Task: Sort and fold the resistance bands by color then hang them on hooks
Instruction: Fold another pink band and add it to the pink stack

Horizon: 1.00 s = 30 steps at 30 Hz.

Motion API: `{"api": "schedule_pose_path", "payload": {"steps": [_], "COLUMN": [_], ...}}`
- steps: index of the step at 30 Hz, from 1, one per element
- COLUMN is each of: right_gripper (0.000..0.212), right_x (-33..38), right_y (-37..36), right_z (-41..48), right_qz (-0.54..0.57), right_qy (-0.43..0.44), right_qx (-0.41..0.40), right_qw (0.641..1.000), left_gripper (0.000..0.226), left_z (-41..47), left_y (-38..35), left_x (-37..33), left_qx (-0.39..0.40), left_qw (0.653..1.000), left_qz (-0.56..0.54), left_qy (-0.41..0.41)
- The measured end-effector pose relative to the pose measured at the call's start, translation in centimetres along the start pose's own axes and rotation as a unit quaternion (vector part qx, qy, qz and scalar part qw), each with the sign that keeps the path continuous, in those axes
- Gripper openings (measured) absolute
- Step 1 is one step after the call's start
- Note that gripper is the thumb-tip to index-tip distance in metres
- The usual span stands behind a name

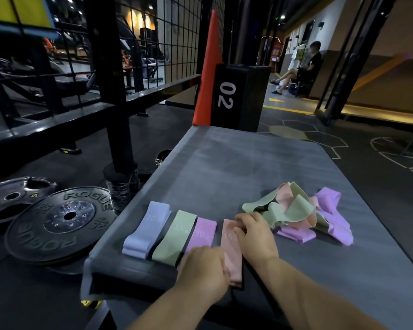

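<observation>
Several folded bands lie side by side at the near left edge of a grey padded platform (248, 167): a lavender band (146, 231), a green band (177, 236), a pink-purple band (202, 233) and a salmon band (230, 248). My left hand (202, 270) presses on the near end of the salmon band. My right hand (254, 235) rests on its far end, fingers curled at its edge. A loose heap of unsorted bands (296, 210), green, salmon and purple, lies just right of my right hand.
Two black weight plates (55, 225) lie on the floor at left beside a rack post (115, 115). A black box marked 02 (239, 96) and an orange wedge (209, 67) stand beyond the platform. A person sits far back at right (305, 67).
</observation>
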State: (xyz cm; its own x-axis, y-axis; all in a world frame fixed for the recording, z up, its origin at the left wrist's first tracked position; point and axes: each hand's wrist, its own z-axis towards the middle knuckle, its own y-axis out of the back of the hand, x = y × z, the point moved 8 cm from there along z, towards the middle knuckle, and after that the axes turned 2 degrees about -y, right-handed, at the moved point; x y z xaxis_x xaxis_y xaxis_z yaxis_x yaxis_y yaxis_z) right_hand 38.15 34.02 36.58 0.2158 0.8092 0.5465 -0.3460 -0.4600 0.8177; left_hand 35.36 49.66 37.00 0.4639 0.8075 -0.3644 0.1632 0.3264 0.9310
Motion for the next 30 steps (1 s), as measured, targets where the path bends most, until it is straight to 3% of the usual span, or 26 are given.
{"api": "schedule_pose_path", "payload": {"steps": [6, 9, 12, 15, 18, 21, 30], "right_gripper": [0.032, 0.036, 0.056, 0.089, 0.097, 0.099, 0.097], "right_x": [0.9, 0.7, 0.5, 0.3, 0.3, 0.2, 0.2], "right_y": [0.5, -0.6, -1.7, -2.8, -2.9, -2.8, -2.8], "right_z": [-0.7, -1.0, -1.3, -1.1, -1.1, -1.2, -1.1], "right_qz": [-0.055, -0.093, -0.123, -0.159, -0.191, -0.192, -0.194], "right_qy": [0.110, 0.155, 0.169, 0.158, 0.148, 0.139, 0.141], "right_qx": [-0.025, 0.014, 0.070, 0.122, 0.133, 0.137, 0.135], "right_qw": [0.992, 0.983, 0.975, 0.967, 0.961, 0.962, 0.961], "left_gripper": [0.017, 0.024, 0.046, 0.052, 0.075, 0.054, 0.057], "left_z": [0.3, 0.5, 0.8, 0.7, 0.4, 0.3, -0.3], "left_y": [0.5, 0.8, 0.1, -0.9, -1.2, -1.7, -2.7], "left_x": [0.1, -0.3, -0.6, -1.0, -1.2, -0.9, -1.0], "left_qx": [-0.022, -0.035, 0.001, 0.054, 0.058, 0.075, 0.123], "left_qw": [0.999, 0.998, 0.998, 0.997, 0.997, 0.995, 0.983], "left_qz": [-0.032, -0.039, -0.038, -0.003, 0.014, 0.043, 0.128], "left_qy": [-0.004, -0.031, -0.057, -0.058, -0.054, -0.051, -0.054]}}
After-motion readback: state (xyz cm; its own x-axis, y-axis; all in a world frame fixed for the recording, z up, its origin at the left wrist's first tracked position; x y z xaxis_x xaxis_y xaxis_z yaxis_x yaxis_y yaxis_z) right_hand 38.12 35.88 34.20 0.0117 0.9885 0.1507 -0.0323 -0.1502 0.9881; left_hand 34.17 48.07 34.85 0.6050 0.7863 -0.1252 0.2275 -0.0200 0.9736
